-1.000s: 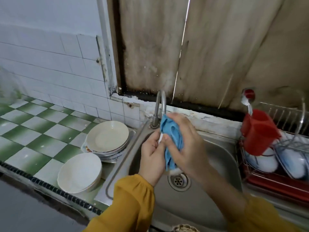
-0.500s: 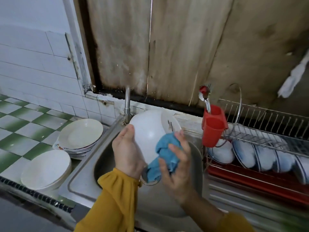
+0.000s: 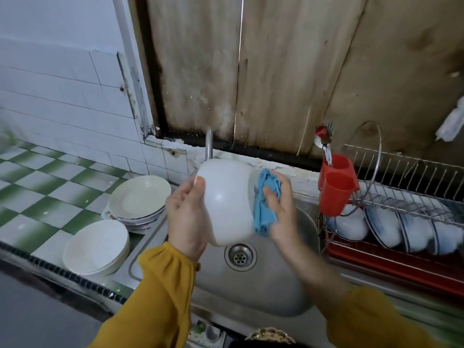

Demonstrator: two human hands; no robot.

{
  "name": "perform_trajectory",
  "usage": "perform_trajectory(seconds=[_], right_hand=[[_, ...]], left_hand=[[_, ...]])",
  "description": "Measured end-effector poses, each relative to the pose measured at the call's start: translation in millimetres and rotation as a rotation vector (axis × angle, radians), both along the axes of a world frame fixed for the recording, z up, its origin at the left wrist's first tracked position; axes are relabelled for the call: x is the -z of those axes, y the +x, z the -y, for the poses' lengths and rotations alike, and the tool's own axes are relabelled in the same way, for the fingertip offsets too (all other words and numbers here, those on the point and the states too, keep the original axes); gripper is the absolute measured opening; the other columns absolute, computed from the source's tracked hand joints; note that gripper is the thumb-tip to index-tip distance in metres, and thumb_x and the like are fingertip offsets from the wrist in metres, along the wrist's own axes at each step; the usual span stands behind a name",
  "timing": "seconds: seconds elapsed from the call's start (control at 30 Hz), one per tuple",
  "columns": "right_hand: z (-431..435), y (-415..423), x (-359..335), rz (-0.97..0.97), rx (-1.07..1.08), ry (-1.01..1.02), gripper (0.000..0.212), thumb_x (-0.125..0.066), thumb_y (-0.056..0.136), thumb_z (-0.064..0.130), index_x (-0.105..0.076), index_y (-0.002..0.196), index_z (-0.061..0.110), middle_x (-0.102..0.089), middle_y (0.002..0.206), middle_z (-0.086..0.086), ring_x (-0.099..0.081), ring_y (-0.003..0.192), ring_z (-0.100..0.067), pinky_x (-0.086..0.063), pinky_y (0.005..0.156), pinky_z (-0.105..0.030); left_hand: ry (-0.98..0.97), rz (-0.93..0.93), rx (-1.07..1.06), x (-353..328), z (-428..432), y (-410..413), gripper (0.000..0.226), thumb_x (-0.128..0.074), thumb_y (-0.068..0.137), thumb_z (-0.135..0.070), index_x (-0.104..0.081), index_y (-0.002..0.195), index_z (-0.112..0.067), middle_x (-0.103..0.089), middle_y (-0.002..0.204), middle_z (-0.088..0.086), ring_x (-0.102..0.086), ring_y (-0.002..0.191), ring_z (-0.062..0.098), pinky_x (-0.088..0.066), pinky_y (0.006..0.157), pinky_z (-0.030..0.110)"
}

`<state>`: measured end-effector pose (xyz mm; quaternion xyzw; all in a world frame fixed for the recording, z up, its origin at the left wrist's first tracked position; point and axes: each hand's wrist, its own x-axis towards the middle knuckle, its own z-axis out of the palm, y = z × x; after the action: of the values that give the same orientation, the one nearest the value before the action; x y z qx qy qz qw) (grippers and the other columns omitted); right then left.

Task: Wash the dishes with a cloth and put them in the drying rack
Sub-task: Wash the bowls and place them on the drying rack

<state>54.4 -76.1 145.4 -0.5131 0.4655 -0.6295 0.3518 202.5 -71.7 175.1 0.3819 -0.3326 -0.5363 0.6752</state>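
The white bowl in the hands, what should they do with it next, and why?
Probably rub the blue cloth round the inside of the white bowl. The left hand holds it tipped on its side over the sink, and the right hand presses the cloth at its open rim, so wiping looks unfinished; the drying rack comes afterwards.

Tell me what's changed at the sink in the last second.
The right hand has slid the blue cloth from low on the white bowl up to its right edge. The left hand still grips the bowl over the sink. The stacked plates and the drying rack are unchanged.
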Motion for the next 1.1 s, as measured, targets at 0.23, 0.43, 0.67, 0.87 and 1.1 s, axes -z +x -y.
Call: perform_trajectory(seconds=[0.23, 0.43, 0.67, 0.87, 1.1], right_hand=[[-8.5, 52.7, -8.4, -0.387, 0.308, -0.413, 0.039, -0.045, 0.096, 0.022, -0.047, 0.134, 0.012, -0.034, 0.151, -0.012, -0.035, 0.138, -0.007, -0.034, 0.109, -0.023], [-16.0, 63.3, 23.4, 0.183, 0.359, -0.276, 0.039, -0.044, 0.097, 0.027, -0.039, 0.136, 0.025, -0.038, 0.149, -0.009, -0.040, 0.136, -0.018, -0.038, 0.108, -0.032], [15.1, -0.4, -47.1, 0.337, 0.041, 0.300, 0.016, -0.056, 0.095, 0.023, -0.068, 0.088, 0.014, -0.065, 0.077, -0.003, -0.059, 0.068, -0.019, -0.047, 0.063, -0.029], [4.3, 18.0, -58.1, -0.623, 0.064, -0.171, 0.032, -0.054, 0.091, 0.033, -0.057, 0.123, 0.038, -0.061, 0.116, 0.015, -0.061, 0.099, -0.006, -0.052, 0.084, -0.030], [11.6, 22.4, -44.8, -0.408, 0.292, -0.293, 0.034, -0.054, 0.091, 0.020, -0.059, 0.124, 0.024, -0.058, 0.123, -0.002, -0.057, 0.108, -0.012, -0.046, 0.092, -0.022]], left_hand=[[-0.030, -0.116, -0.081, -8.5, 3.7, 1.6, 0.028, -0.046, 0.100, -0.006, -0.058, 0.126, -0.011, -0.071, 0.103, 0.003, -0.068, 0.098, 0.011, -0.054, 0.089, 0.024], [-0.049, -0.128, -0.052, -7.1, 8.4, 8.8, 0.029, -0.049, 0.099, -0.005, -0.062, 0.123, -0.014, -0.069, 0.113, 0.004, -0.069, 0.094, 0.011, -0.055, 0.083, 0.022], [-0.144, 0.239, 0.297, -5.8, -1.7, 12.2, 0.034, -0.049, 0.097, -0.005, -0.057, 0.129, -0.015, -0.070, 0.118, -0.003, -0.068, 0.099, 0.010, -0.057, 0.082, 0.025], [-0.217, 0.163, 0.222, -2.2, -13.8, -10.3, 0.054, -0.048, 0.095, 0.005, -0.039, 0.141, -0.023, -0.076, 0.096, -0.008, -0.071, 0.090, 0.011, -0.057, 0.073, 0.021], [-0.212, 0.113, 0.031, -5.7, 2.4, -16.9, 0.046, -0.056, 0.097, -0.008, -0.051, 0.126, -0.044, -0.054, 0.060, 0.000, -0.049, 0.057, 0.016, -0.046, 0.062, 0.025]])
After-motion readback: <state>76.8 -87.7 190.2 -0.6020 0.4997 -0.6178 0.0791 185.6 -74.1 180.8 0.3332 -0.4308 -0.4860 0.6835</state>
